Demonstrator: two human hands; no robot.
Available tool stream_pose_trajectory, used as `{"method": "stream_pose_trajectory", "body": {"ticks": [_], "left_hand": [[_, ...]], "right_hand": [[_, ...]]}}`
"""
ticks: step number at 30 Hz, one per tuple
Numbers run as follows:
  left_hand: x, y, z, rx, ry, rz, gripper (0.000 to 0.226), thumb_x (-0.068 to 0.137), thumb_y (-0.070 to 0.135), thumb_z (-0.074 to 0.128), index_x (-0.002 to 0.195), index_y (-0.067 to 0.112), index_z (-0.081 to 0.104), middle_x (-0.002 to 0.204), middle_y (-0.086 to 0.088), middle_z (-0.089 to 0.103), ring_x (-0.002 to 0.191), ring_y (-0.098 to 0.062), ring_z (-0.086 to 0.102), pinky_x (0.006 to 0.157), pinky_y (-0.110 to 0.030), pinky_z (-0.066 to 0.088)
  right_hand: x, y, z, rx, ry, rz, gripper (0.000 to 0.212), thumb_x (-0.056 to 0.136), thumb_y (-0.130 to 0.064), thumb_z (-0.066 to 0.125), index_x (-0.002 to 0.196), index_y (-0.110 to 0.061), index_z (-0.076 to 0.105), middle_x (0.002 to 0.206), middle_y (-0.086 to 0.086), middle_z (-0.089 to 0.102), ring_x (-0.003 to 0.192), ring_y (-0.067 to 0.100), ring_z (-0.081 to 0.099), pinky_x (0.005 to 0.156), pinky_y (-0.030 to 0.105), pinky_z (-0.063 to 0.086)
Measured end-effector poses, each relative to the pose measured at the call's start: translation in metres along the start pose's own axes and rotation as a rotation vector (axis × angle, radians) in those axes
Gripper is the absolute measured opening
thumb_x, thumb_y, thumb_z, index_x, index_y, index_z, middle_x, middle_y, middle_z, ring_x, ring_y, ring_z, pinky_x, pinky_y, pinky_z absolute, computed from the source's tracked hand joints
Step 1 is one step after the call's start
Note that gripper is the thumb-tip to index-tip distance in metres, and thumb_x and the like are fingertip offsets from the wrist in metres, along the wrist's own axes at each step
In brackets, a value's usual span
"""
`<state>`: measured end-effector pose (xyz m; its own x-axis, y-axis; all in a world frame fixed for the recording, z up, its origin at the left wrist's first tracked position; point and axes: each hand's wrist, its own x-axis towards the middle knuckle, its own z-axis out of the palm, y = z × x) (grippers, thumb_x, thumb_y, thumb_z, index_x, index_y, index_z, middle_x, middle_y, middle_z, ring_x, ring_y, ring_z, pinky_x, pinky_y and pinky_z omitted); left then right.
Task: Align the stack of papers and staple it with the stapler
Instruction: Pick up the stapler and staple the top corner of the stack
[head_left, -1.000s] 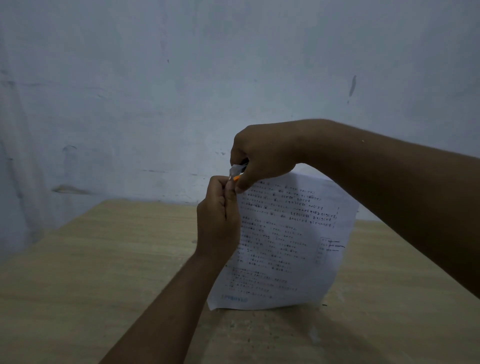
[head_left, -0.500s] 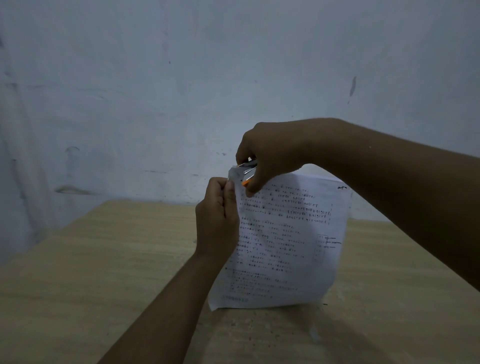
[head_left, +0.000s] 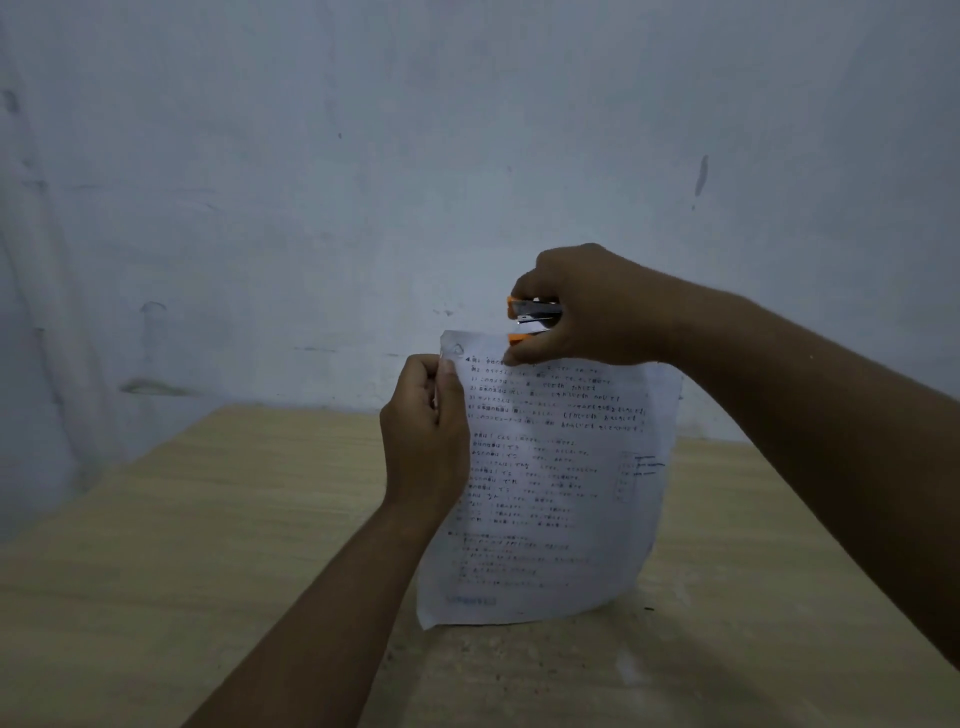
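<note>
A stack of printed white papers (head_left: 550, 488) stands upright on its bottom edge on the wooden table (head_left: 208, 519). My left hand (head_left: 423, 436) pinches the stack's left edge near the top. My right hand (head_left: 582, 306) holds a small orange and silver stapler (head_left: 535, 318) just above the top edge, a little right of the top-left corner. The stapler's jaws are apart from the paper. That top-left corner shows a small mark, too faint to identify.
A pale blue-white wall (head_left: 363, 182) with scuffs rises right behind the table. The table's left edge runs diagonally at the lower left. Small specks lie on the tabletop near the papers' bottom edge.
My right hand has lifted the stapler up and to the right, off the papers' top-left corner. My left hand keeps its pinch on the left edge.
</note>
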<state>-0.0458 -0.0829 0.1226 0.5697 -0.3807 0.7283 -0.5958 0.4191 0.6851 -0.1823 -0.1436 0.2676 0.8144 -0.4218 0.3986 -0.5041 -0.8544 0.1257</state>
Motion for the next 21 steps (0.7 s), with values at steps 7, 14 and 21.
{"method": "stream_pose_trajectory", "body": {"ticks": [7, 14, 21], "left_hand": [[-0.002, 0.005, 0.002, 0.0, 0.001, -0.026, 0.029, 0.101, 0.026, 0.045, 0.084, 0.006, 0.056, 0.065, -0.009, 0.054, 0.055, -0.008, 0.044, 0.051, -0.034, 0.04], [-0.007, 0.01, 0.004, 0.009, -0.017, -0.044, 0.029, 0.101, 0.024, 0.045, 0.083, 0.005, 0.056, 0.062, -0.001, 0.049, 0.052, -0.007, 0.041, 0.046, -0.021, 0.033], [-0.014, 0.007, 0.004, 0.056, -0.046, -0.077, 0.031, 0.102, 0.022, 0.044, 0.076, 0.007, 0.051, 0.06, 0.001, 0.043, 0.051, -0.007, 0.037, 0.045, -0.018, 0.029]], "right_hand": [[-0.031, 0.019, 0.02, 0.111, 0.224, 0.072, 0.053, 0.075, -0.063, 0.064, 0.106, -0.02, 0.068, 0.087, -0.004, 0.053, 0.077, 0.015, 0.052, 0.069, 0.036, 0.048], [-0.063, 0.03, 0.037, 0.139, 0.449, 0.176, 0.052, 0.079, -0.055, 0.068, 0.115, -0.02, 0.066, 0.092, -0.004, 0.052, 0.079, 0.016, 0.056, 0.068, 0.032, 0.049], [-0.097, 0.04, 0.067, 0.159, 0.555, 0.383, 0.046, 0.082, -0.05, 0.069, 0.113, -0.016, 0.067, 0.094, -0.001, 0.05, 0.076, 0.015, 0.054, 0.064, 0.026, 0.045]]}}
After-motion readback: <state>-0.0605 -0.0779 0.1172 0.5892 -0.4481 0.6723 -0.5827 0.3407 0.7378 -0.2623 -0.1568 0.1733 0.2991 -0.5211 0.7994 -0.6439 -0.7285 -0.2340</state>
